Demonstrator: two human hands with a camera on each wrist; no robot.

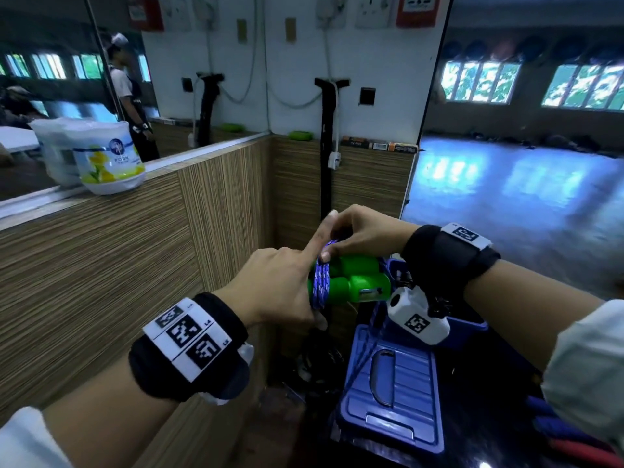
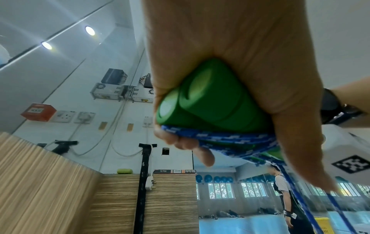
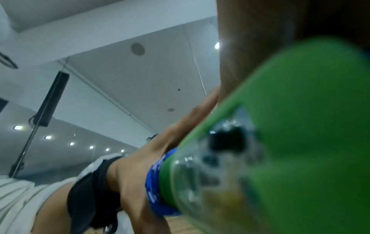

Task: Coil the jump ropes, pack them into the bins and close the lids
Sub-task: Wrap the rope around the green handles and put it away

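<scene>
Left hand [image 1: 280, 285] grips paired green plastic handles [image 1: 358, 278]; right hand [image 1: 358, 231] pinches blue-white braided rope [image 1: 320, 285] wound round them; blue ribbed bin lid [image 1: 395, 390] at 5 o'clock.

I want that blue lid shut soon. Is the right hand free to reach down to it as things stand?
Probably not yet. The right hand pinches the blue cord wound round the green handles, which the left hand grips. The blue lid lies uncovered just below.
</scene>
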